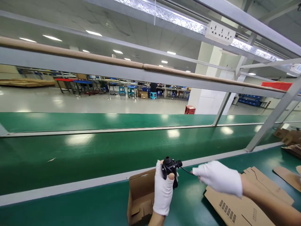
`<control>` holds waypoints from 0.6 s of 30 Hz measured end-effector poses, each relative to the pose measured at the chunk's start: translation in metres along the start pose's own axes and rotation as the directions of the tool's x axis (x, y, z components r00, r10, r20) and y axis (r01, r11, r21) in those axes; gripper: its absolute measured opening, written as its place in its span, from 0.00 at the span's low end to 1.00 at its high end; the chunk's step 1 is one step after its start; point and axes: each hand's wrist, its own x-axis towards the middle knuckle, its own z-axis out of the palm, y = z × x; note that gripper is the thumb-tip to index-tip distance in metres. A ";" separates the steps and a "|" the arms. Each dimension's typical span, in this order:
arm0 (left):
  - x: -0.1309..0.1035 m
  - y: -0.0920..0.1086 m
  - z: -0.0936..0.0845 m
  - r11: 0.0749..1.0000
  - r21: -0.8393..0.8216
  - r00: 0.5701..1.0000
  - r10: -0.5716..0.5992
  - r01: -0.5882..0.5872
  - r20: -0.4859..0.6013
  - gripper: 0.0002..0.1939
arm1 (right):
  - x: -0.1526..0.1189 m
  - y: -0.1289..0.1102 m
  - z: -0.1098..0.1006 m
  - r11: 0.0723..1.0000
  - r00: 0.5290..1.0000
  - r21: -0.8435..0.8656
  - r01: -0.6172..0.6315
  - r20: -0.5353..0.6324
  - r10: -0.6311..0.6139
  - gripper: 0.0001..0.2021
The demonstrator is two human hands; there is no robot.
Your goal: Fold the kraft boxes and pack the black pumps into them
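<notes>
In a white glove with bare fingertips, my left hand (163, 191) is closed around a small black pump (170, 167), with a round port on top and another pointing right. A thin black cable (185, 170) runs from the pump to my gloved right hand (217, 176), whose fingers pinch it. Beside and partly behind my left hand stands an open brown cardboard box (141, 197). Below my right forearm lies flat, unfolded cardboard (237, 204) with printed marks.
A green conveyor belt (94, 157) runs across behind the green bench top (94, 207). Slanted metal posts (268, 122) and an overhead rail with a socket strip (220, 32) frame the station. More cardboard pieces (288, 179) lie at the right edge. A person (153, 87) sits far off.
</notes>
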 end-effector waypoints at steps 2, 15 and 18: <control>0.008 0.000 -0.004 0.989 0.132 0.994 0.072 -0.060 -0.086 0.40 | -0.023 -0.020 -0.006 0.980 0.998 -0.190 0.060 0.020 -0.057 0.15; -0.015 -0.006 0.005 0.993 -0.081 0.957 -0.058 0.084 0.283 0.52 | 0.044 0.008 -0.005 0.835 0.981 0.550 0.023 -0.175 0.088 0.13; -0.013 -0.007 0.003 0.993 -0.118 0.998 -0.016 0.023 0.054 0.47 | 0.036 -0.008 0.008 0.805 0.978 0.591 0.044 -0.192 0.087 0.21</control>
